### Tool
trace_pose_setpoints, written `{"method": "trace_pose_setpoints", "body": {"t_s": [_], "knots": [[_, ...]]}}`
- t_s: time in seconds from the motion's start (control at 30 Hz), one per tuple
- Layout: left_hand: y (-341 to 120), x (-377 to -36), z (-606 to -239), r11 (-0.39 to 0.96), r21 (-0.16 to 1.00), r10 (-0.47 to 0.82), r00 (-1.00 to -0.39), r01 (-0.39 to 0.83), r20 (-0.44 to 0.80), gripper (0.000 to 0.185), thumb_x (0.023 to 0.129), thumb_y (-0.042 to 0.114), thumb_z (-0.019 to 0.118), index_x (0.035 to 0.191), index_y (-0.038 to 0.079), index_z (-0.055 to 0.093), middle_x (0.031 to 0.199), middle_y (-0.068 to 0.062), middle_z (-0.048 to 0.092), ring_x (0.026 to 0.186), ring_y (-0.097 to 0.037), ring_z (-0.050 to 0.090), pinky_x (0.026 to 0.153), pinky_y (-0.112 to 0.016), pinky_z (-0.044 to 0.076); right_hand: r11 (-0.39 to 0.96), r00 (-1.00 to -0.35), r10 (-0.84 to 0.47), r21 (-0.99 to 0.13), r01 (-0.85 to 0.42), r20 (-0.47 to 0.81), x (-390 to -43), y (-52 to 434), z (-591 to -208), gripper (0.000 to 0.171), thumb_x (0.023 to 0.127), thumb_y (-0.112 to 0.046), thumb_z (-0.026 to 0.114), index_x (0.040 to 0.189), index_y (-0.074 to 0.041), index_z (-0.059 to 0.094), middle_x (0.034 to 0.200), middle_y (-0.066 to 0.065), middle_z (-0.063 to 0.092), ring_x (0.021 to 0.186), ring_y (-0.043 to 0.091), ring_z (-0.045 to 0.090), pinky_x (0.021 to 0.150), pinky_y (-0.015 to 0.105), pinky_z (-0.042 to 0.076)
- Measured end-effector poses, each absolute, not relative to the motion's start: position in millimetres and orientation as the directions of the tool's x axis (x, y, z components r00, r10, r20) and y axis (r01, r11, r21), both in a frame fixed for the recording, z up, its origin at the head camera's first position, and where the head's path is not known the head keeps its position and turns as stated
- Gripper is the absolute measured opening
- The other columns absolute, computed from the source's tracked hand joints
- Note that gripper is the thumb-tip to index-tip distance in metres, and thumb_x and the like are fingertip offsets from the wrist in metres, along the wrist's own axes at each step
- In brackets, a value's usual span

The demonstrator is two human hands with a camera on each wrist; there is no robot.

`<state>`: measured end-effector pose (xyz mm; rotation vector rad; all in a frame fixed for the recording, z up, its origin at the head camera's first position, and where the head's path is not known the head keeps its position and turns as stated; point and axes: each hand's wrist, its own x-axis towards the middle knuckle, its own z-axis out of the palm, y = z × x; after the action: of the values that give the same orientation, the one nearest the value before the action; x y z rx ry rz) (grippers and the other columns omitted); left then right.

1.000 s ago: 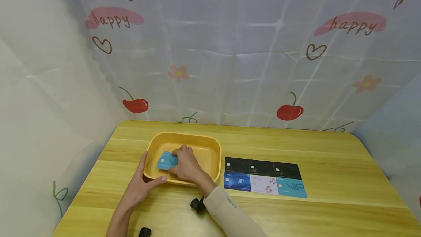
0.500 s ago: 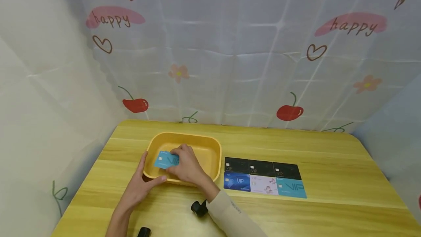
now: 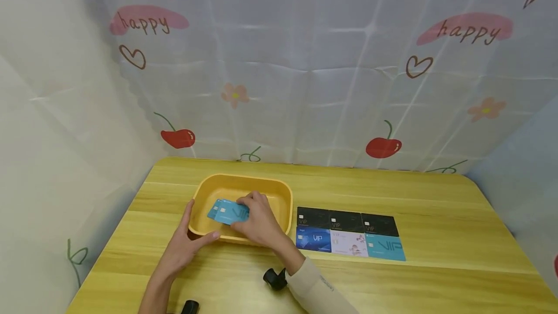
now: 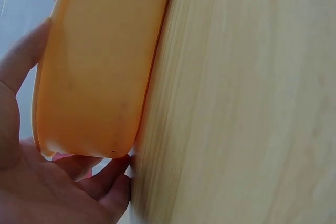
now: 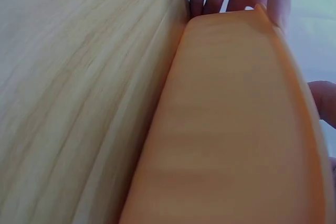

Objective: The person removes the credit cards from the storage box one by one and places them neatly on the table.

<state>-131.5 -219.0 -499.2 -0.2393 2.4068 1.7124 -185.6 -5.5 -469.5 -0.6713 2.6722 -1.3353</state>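
A yellow plastic basin [image 3: 273,202] stands on the table. My left hand [image 3: 178,251] holds its near left corner, thumb at the front rim and fingers along the left side. In the left wrist view, bent fingers touch the basin's outer wall [image 4: 100,72]. My right hand [image 3: 260,222] reaches over the front rim and pinches the right end of a light blue VIP card [image 3: 227,212] inside the basin. Behind that card's left edge, part of another blue card [image 3: 212,211] shows. In the right wrist view the basin wall [image 5: 226,108] hides the cards.
Right of the basin, cards lie edge to edge in two rows: black cards [image 3: 344,222] behind; a dark blue card [image 3: 314,240], a pale flowered card [image 3: 348,243] and a light blue card [image 3: 386,247] in front. A patterned curtain [image 3: 305,86] hangs behind the table.
The right hand has shifted right inside the basin with its pinched blue card, after a slight move left. Another blue card now shows at its left. The left hand stays at the corner.
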Motion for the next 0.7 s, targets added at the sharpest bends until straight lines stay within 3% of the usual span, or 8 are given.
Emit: {"method": "trace_pose_setpoints", "body": {"t_s": [0.7], "knots": [[-218.2,-131.3,-498.6,0.309,0.926,-0.032,-0.976,-0.216,-0.217,0.115,0.086,0.034,0.079,0.158,0.029,-0.01,0.163,-0.017,-0.001,0.146,-0.037,0.014,0.114,-0.056,0.015,0.479,-0.882,-0.424,-0.775,-0.412,0.206,-159.9,34.1,-460.9,0.047,0.079,-0.019,0.083,0.121,-0.006,0.067,0.108,-0.002,0.05,0.102,0.017,0.042,0.081,0.03,0.043]]}}
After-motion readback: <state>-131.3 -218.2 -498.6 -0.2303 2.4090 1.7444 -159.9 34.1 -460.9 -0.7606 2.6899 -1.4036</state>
